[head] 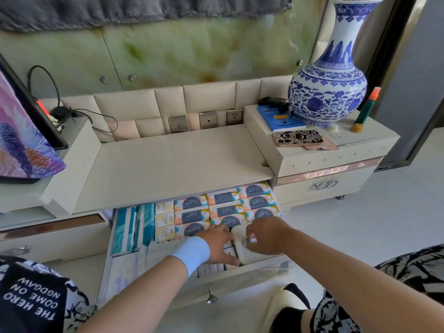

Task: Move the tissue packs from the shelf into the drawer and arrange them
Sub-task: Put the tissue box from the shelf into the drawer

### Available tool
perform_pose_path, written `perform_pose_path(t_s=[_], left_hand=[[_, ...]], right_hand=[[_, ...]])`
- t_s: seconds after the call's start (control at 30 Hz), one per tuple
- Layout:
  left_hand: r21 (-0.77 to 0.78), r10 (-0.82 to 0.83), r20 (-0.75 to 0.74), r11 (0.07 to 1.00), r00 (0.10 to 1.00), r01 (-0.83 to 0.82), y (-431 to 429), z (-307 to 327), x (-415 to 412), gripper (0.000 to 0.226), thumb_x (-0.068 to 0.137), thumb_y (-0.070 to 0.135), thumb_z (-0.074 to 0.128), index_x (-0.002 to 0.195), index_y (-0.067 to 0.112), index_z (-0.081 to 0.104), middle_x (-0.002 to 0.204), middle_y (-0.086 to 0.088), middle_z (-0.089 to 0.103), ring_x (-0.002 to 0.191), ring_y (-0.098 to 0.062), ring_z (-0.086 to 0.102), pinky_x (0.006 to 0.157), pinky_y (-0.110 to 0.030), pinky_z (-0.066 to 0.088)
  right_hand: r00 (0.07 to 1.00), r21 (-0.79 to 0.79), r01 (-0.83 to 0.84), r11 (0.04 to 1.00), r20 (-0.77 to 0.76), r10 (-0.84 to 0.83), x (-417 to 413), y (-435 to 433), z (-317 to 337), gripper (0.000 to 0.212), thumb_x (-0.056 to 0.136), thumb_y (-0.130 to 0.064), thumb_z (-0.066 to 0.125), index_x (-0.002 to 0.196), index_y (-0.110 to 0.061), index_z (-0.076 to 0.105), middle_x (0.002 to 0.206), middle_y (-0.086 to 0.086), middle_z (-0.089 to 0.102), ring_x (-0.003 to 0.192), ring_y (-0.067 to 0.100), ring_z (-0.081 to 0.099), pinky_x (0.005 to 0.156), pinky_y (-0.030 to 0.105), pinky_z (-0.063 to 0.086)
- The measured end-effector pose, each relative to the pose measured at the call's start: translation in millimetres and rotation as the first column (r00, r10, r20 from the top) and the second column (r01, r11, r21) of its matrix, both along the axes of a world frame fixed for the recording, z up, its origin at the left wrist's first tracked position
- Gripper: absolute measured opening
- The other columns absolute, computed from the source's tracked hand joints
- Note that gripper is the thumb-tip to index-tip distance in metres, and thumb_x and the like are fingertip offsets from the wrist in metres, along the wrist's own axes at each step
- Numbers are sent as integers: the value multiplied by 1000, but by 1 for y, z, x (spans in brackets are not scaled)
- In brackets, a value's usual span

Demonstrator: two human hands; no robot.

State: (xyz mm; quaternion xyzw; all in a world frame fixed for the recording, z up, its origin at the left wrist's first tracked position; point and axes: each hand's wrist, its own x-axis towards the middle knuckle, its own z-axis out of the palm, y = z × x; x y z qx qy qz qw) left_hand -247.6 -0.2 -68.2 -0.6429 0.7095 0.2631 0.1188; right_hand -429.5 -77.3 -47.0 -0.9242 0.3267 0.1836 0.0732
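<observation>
shelf top runs left-right above the open drawer. every one of the tissue packs i can see is in the drawer: orange-blue ones in far-right rows with long axes left-right, teal packs on edge at the left, long axes near-far.

cream case sits near-right, touching the nearest row. small white packs stand on edge just left of it, against the front wall.

left hand: fingers straight, pressing down where the packs meet the case. right hand: fingers curled over the case's left edge by a small metal fitting.

judgement: arranging stage. both hands are already on the near-right corner, and the left is nearer the small packs.
</observation>
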Motion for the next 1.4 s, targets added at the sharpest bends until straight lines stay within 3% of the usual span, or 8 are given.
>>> perform_pose_path(t_s=[0.1, 0.37, 0.6, 0.77, 0.97, 1.13, 1.27, 1.4], left_hand=[[26, -34, 41, 999, 999, 33, 13, 12, 4, 90, 66, 77, 66, 140, 33, 42, 140, 4, 38, 129, -20, 40, 103, -42, 43], [37, -48, 111, 998, 993, 45, 45, -1, 27, 65, 70, 56, 75, 126, 32, 51, 126, 5, 50, 114, -21, 52, 90, -37, 49], [-182, 150, 49, 973, 988, -139, 33, 3, 50, 55, 74, 54, 70, 120, 30, 53, 115, 7, 54, 101, -16, 52, 84, -33, 48], [-246, 401, -73, 880, 913, -406, 31, 8, 63, 25, 82, 46, 64, 95, 29, 51, 95, 10, 54, 86, -14, 52, 77, -30, 48], [-160, 714, -96, 676, 693, -719, 32, 23, 87, 39, 88, 48, 43, 63, 19, 51, 60, 5, 55, 56, -18, 53, 55, -24, 38], [319, 908, -274, 397, 318, -861, 38, 17, 110, 44, 91, 46, 48, 101, 9, 68, 92, 0, 73, 86, -21, 71, 83, -34, 54], [414, 903, -418, 283, 96, -865, 30, 16, 112, 42, 91, 47, 55, 115, 13, 59, 110, -3, 61, 98, -20, 64, 80, -34, 54], [502, 834, -529, 162, -154, -850, 23, 8, 121, 42, 91, 45, 58, 122, 17, 56, 112, -4, 59, 95, -21, 65, 77, -34, 54]], right_hand=[[997, 245, -3, 969, -72, 22, 10, 11, 1, 72, 70, -74, 67, 128, -35, 54, 126, -5, 56, 115, 20, 56, 92, 36, 45], [974, 120, -173, 978, -127, 188, 23, 12, -4, 56, 69, -59, 77, 114, -32, 60, 117, -6, 62, 107, 19, 58, 88, 37, 47], [1000, -46, -24, 999, 1, 24, 27, -3, -2, 47, 78, -60, 66, 113, -30, 58, 118, -7, 61, 105, 20, 59, 80, 30, 41], [967, -220, 250, 943, 101, -233, 34, -9, -8, 67, 75, -76, 60, 116, -24, 62, 117, -1, 66, 109, 23, 62, 87, 32, 50], [803, -11, 585, 811, 146, -578, 42, -5, -12, 60, 81, -74, 57, 103, -19, 64, 102, 0, 68, 96, 21, 66, 70, 28, 46], [544, 453, 710, 539, 133, -828, 54, -17, -16, 38, 84, -44, 69, 71, -11, 57, 72, 6, 64, 76, 28, 72, 64, 30, 49], [181, 821, 553, 139, 45, -983, 70, -31, -21, 26, 89, -21, 64, 106, -1, 59, 89, 14, 58, 66, 28, 67, 60, 33, 53], [14, 948, 319, -16, -21, -1000, 85, -44, -16, 9, 92, -8, 53, 97, -5, 59, 86, 12, 53, 79, 31, 69, 76, 41, 54]])
